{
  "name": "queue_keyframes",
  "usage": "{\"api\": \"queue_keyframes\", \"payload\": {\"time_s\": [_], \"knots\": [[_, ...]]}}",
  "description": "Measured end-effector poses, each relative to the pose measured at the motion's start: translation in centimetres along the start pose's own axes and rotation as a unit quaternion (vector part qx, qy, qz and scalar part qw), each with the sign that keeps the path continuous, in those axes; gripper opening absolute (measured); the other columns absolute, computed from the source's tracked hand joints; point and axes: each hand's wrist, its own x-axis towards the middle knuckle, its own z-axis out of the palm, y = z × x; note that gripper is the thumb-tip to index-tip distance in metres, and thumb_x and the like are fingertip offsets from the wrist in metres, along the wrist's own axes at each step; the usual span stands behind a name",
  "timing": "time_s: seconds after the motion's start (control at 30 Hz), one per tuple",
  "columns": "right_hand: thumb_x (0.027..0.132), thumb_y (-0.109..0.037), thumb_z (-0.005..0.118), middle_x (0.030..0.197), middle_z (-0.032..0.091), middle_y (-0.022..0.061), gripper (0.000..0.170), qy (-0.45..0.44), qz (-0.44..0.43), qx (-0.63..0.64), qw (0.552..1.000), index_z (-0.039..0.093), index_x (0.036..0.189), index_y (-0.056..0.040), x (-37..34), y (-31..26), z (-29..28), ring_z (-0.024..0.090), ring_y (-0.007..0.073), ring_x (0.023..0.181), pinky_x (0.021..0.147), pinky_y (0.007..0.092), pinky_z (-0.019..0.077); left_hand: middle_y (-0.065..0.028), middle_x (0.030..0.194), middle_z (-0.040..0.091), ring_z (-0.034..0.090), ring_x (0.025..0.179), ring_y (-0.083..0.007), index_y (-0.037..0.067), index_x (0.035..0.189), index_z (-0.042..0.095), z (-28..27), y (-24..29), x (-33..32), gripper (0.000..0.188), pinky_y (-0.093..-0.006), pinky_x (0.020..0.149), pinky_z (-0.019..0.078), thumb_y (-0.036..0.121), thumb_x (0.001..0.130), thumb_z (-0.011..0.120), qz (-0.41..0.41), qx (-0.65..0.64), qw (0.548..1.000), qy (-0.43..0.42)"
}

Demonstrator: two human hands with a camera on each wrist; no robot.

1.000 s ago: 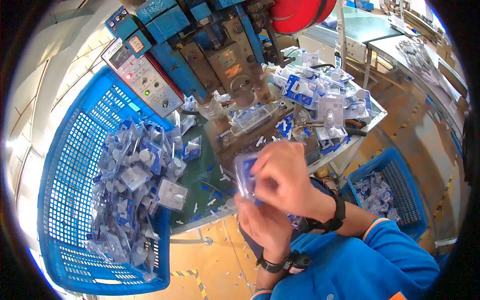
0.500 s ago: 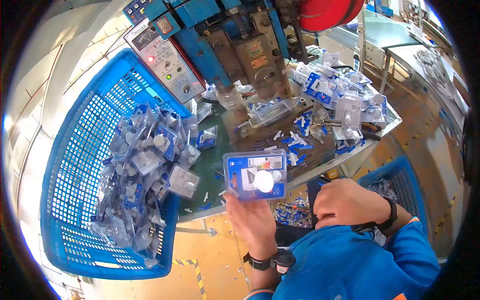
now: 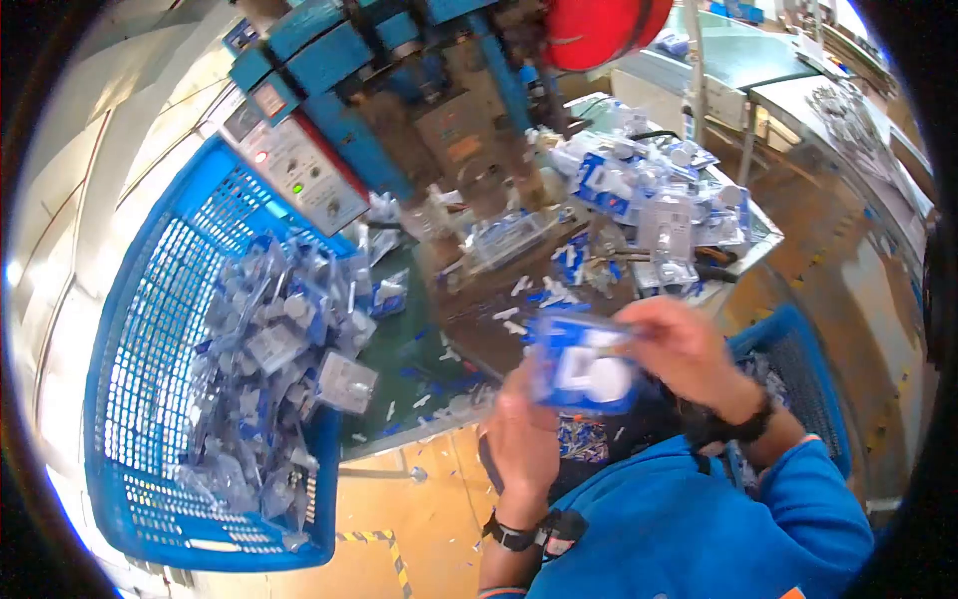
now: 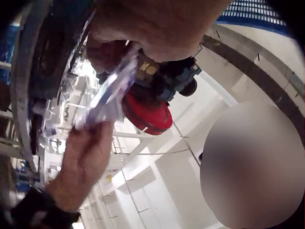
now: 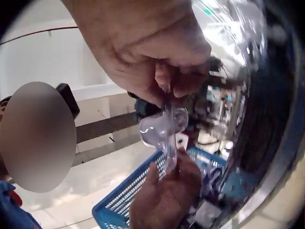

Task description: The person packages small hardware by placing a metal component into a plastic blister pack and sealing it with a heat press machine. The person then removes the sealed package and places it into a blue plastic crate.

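Note:
A clear plastic blister pack with a blue card and a round white piece is held between both hands, slightly blurred in the head view. The left hand grips its left edge, and the right hand pinches its upper right corner. In the left wrist view the pack is seen at a slant, between the left hand above and the right hand below. The right wrist view shows the pack edge-on, its clear bulge to one side, pinched by the right hand above and the left hand below.
A blue basket full of packs stands at left. Behind the hands is a blue press machine with a control box. More packs are piled at its right, scraps litter the worktable, and another blue basket stands at right.
Since the middle frame, the right hand has risen from near the body and taken hold of the pack's right side. The pack has shifted right and tilted, still in the left hand.

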Motion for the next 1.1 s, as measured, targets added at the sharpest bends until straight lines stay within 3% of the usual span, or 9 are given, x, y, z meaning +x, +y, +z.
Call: {"api": "queue_keyframes", "payload": {"time_s": [0.13,0.27,0.33,0.4,0.53,0.7,0.87,0.97,1.1], "knots": [[0.080,-0.007,0.069,0.086,0.068,0.0094,0.020,0.026,0.063,-0.306,0.950,0.069,0.099,0.0003,-3.7,-4.5,-8.9,0.065,0.0176,0.074,0.067,0.0288,0.0517,-0.0145,0.110,0.064,0.060,0.094,-0.0221,0.000,0.120,0.061,-4.8,1.8,0.3,0.031,-0.0336,0.080,0.0504,0.017,0.095,0.060,0.090,0.404,0.910,0.037],[0.072,-0.014,0.076,0.107,0.064,0.0144,0.047,-0.001,0.176,-0.562,0.808,0.062,0.116,-0.0023,-11.3,0.9,-18.9,0.060,0.0304,0.100,0.088,0.0384,0.0473,-0.0166,0.108,0.063,0.057,0.103,-0.0309,-0.001,0.118,0.060,-14.3,4.7,1.8,0.042,-0.0404,0.092,0.0457,0.009,0.079,0.074,0.324,0.729,0.575,0.178],[0.070,-0.016,0.078,0.113,0.063,0.0144,0.056,-0.030,0.236,-0.623,0.745,0.059,0.121,-0.0038,-12.0,0.2,-19.0,0.057,0.0315,0.107,0.092,0.0407,0.0453,-0.0177,0.109,0.063,0.052,0.113,-0.0376,0.000,0.130,0.051,-18.4,6.2,2.7,0.062,-0.0461,0.099,0.0408,0.017,0.077,0.077,0.316,0.789,0.467,0.244],[0.068,-0.014,0.078,0.109,0.063,0.0165,0.057,-0.009,0.065,-0.610,0.790,0.059,0.120,-0.0032,-12.4,2.6,-18.6,0.059,0.0355,0.105,0.090,0.0430,0.0460,-0.0188,0.109,0.063,0.055,0.110,-0.0380,-0.001,0.136,0.042,-21.0,6.4,4.3,0.073,-0.0453,0.096,0.0427,0.020,0.077,0.078,0.243,0.768,0.487,0.338],[0.070,-0.016,0.077,0.100,0.065,0.0195,0.043,-0.056,0.061,-0.494,0.865,0.064,0.108,-0.0016,-4.7,-0.1,-10.0,0.061,0.0393,0.096,0.083,0.0443,0.0485,-0.0193,0.104,0.065,0.061,0.101,-0.0370,-0.003,0.140,0.034,-21.7,7.3,6.0,0.079,-0.0442,0.090,0.0460,0.023,0.078,0.076,0.056,0.672,0.622,0.398],[0.080,-0.021,0.073,0.094,0.068,0.0124,0.031,-0.193,-0.055,-0.402,0.893,0.066,0.106,-0.0060,-0.6,-2.7,-4.9,0.065,0.0332,0.086,0.075,0.0412,0.0519,-0.0177,0.083,0.068,0.065,0.076,-0.0318,-0.006,0.126,0.051,-27.8,4.9,7.4,0.055,-0.0425,0.075,0.0513,0.014,0.079,0.071,0.157,0.654,0.639,0.373],[0.081,-0.021,0.073,0.105,0.067,0.0100,0.032,-0.242,-0.152,-0.332,0.899,0.067,0.110,-0.0076,1.7,-2.7,-2.6,0.064,0.0294,0.093,0.080,0.0374,0.0531,-0.0128,0.079,0.067,0.063,0.066,-0.0237,-0.006,0.102,0.065,-26.5,6.8,6.5,0.027,-0.0357,0.063,0.0508,0.012,0.081,0.063,0.096,0.633,0.654,0.403],[0.080,-0.018,0.075,0.116,0.063,0.0092,0.033,-0.177,-0.228,-0.315,0.904,0.068,0.110,-0.0082,3.5,-2.1,-0.3,0.063,0.0278,0.097,0.083,0.0383,0.0532,-0.0028,0.075,0.061,0.057,0.065,-0.0082,-0.003,0.092,0.066,-13.1,8.0,6.1,0.015,-0.0235,0.055,0.0453,0.007,0.084,0.057,0.120,0.357,0.878,0.297],[0.076,-0.016,0.073,0.124,0.057,0.0079,0.033,-0.082,-0.336,-0.368,0.863,0.067,0.107,-0.0056,6.6,-1.4,1.8,0.060,0.0256,0.103,0.084,0.0382,0.0537,0.0003,0.081,0.062,0.053,0.066,-0.0063,-0.003,0.100,0.065,-5.7,5.2,8.4,0.018,-0.0215,0.056,0.0442,0.007,0.087,0.058,-0.056,0.394,0.915,0.068]]}}
